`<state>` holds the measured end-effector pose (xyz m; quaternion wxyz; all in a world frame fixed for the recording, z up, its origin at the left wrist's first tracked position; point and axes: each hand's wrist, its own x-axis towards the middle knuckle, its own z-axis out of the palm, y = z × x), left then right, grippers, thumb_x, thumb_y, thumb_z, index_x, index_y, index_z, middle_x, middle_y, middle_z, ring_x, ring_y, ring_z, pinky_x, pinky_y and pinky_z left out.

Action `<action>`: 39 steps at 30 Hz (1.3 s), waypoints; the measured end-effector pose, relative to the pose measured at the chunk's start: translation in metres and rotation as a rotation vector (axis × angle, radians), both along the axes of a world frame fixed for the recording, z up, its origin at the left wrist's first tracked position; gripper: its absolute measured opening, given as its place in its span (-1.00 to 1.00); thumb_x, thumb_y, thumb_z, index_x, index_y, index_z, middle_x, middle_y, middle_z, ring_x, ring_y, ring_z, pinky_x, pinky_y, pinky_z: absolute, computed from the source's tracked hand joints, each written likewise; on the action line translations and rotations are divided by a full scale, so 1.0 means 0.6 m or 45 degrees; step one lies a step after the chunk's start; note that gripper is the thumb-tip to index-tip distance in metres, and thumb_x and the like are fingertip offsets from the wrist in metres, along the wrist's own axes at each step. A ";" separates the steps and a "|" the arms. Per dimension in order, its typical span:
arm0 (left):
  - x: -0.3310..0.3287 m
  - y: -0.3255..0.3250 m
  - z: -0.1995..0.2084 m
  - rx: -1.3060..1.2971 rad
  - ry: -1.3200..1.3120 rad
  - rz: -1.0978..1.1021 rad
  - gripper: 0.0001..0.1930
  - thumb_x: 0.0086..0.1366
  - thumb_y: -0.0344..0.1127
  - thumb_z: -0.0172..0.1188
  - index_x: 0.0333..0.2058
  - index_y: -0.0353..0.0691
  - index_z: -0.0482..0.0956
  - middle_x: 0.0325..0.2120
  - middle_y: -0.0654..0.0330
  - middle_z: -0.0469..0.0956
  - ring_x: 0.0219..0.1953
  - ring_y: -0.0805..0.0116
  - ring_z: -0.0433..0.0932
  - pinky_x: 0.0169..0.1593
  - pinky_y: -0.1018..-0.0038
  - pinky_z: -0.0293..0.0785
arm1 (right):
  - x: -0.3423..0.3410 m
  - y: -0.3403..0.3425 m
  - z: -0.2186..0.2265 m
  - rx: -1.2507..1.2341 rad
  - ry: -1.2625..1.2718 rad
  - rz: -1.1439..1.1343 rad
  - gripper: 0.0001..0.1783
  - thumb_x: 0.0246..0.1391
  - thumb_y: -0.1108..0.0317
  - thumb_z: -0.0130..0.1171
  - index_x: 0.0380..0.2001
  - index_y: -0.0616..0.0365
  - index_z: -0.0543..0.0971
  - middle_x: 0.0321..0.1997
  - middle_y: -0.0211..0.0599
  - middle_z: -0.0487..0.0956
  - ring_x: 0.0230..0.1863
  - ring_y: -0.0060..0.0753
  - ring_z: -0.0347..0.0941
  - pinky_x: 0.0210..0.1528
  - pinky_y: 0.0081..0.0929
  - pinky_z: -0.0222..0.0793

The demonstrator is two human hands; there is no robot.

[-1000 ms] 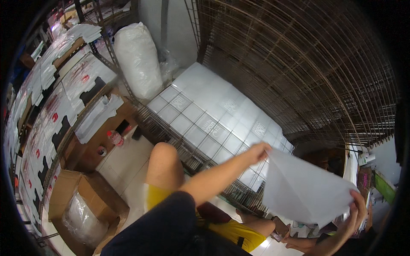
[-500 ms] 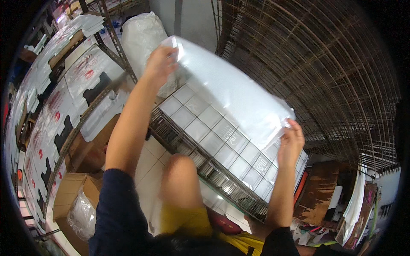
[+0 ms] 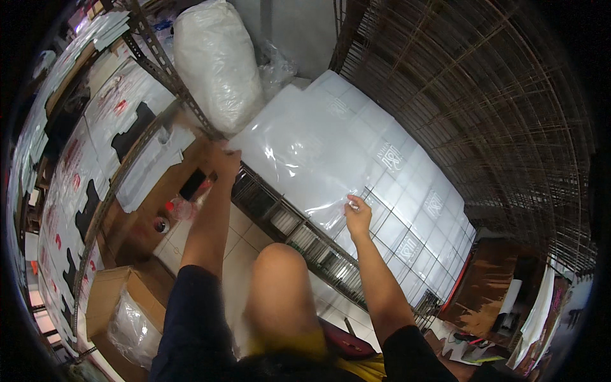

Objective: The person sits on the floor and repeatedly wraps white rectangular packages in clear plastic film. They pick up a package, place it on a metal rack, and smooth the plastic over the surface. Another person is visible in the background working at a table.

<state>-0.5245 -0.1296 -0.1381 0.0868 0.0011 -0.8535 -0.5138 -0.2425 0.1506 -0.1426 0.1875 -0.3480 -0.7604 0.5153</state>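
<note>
A clear plastic sheet (image 3: 280, 137), shiny and slightly wrinkled, lies over the left part of a metal wire rack (image 3: 305, 239). Beneath and beside it, more translucent pieces with white print (image 3: 407, 172) cover the rack's top grid. My left hand (image 3: 228, 160) is at the sheet's left corner, its fingers closed there and partly hidden. With fingertips pinched, my right hand (image 3: 358, 215) grips the near right corner of the same sheet above the grid. Both arms reach forward, and my bare knee (image 3: 280, 286) is between them.
Tall wire racks (image 3: 471, 95) stand along the right. A stuffed white sack (image 3: 216, 63) is beyond the left hand. On the left, a metal shelf holds flat printed cartons (image 3: 83, 172). An open cardboard box (image 3: 111, 296) with clear plastic is lower left; a worn wooden board (image 3: 487, 280) is right.
Both hands have come down and toward me with the plastic sheet, which was raised above the rack and is now spread over its left part. The view has shifted slightly.
</note>
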 end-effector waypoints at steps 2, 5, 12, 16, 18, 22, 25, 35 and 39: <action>0.002 -0.019 -0.032 0.022 -0.020 -0.034 -0.64 -0.01 -0.46 0.27 -0.18 -0.36 0.50 -0.45 0.14 0.55 -0.48 0.43 0.51 -0.43 0.52 0.43 | -0.005 -0.013 -0.006 -0.026 -0.136 -0.024 -0.70 -0.05 0.53 0.11 -0.17 0.20 0.56 -0.24 -0.18 0.53 -0.50 -0.52 0.49 -0.47 -0.59 0.40; 0.014 0.014 -0.010 0.147 -0.203 -0.041 -0.80 -0.01 -0.45 0.26 -0.34 -0.35 0.59 -0.51 0.15 0.58 -0.54 0.45 0.51 -0.50 0.52 0.42 | 0.007 -0.004 -0.024 0.025 -0.208 -0.055 -0.70 -0.06 0.53 0.10 -0.17 0.19 0.56 -0.24 -0.13 0.55 -0.53 -0.49 0.49 -0.54 -0.56 0.43; -0.009 0.000 -0.064 0.029 -0.054 -0.045 -0.86 0.02 -0.44 0.24 -0.38 -0.31 0.60 -0.54 0.19 0.57 -0.58 0.48 0.49 -0.55 0.52 0.40 | 0.012 -0.011 -0.025 -0.009 -0.195 -0.098 -0.71 -0.10 0.50 0.12 -0.21 0.15 0.57 -0.28 -0.09 0.57 -0.39 -0.33 0.53 -0.35 -0.47 0.45; -0.023 -0.008 -0.078 0.020 -0.076 -0.056 -0.86 -0.03 -0.41 0.25 -0.43 -0.29 0.62 -0.57 0.15 0.59 -0.54 0.37 0.55 -0.40 0.47 0.46 | 0.009 -0.013 -0.025 0.030 -0.148 -0.087 -0.72 -0.10 0.48 0.14 -0.23 0.12 0.57 -0.30 -0.06 0.59 -0.32 -0.24 0.56 -0.25 -0.42 0.46; -0.018 0.001 -0.068 0.048 -0.109 -0.028 -0.85 -0.05 -0.39 0.25 -0.44 -0.27 0.63 -0.57 0.13 0.61 -0.51 0.31 0.59 -0.33 0.44 0.49 | 0.004 -0.016 -0.015 -0.013 -0.181 -0.097 -0.73 -0.10 0.48 0.16 -0.23 0.13 0.57 -0.30 -0.05 0.59 -0.29 -0.24 0.56 -0.24 -0.42 0.46; -0.035 -0.010 -0.068 0.107 -0.109 0.012 -0.81 -0.05 -0.39 0.24 -0.39 -0.26 0.63 -0.52 0.13 0.62 -0.50 0.31 0.59 -0.34 0.43 0.49 | -0.010 -0.021 -0.030 0.028 -0.150 -0.023 -0.71 -0.03 0.54 0.15 -0.16 0.23 0.53 -0.24 -0.08 0.53 -0.44 -0.41 0.55 -0.45 -0.56 0.47; -0.052 -0.028 -0.101 0.192 -0.134 -0.019 -0.78 -0.05 -0.40 0.23 -0.36 -0.27 0.62 -0.47 0.12 0.62 -0.47 0.34 0.58 -0.33 0.45 0.49 | -0.019 -0.026 -0.026 0.087 -0.150 0.039 -0.71 -0.03 0.54 0.14 -0.15 0.24 0.52 -0.25 -0.07 0.53 -0.41 -0.39 0.55 -0.43 -0.56 0.50; -0.017 0.006 -0.054 0.297 -0.267 -0.021 -0.75 -0.08 -0.44 0.24 -0.32 -0.30 0.61 -0.49 0.14 0.60 -0.50 0.42 0.55 -0.41 0.50 0.48 | -0.060 -0.042 -0.009 -0.176 -0.088 -0.058 -0.75 -0.10 0.53 0.16 -0.26 0.19 0.55 -0.34 -0.06 0.59 -0.34 -0.29 0.55 -0.30 -0.45 0.46; -0.018 0.000 -0.068 0.302 -0.225 -0.040 -0.75 -0.09 -0.44 0.25 -0.34 -0.31 0.60 -0.48 0.12 0.60 -0.46 0.37 0.56 -0.34 0.47 0.48 | -0.065 -0.042 -0.025 -0.107 -0.079 -0.034 -0.78 -0.08 0.53 0.15 -0.27 0.18 0.55 -0.42 -0.11 0.60 -0.43 -0.32 0.55 -0.31 -0.47 0.45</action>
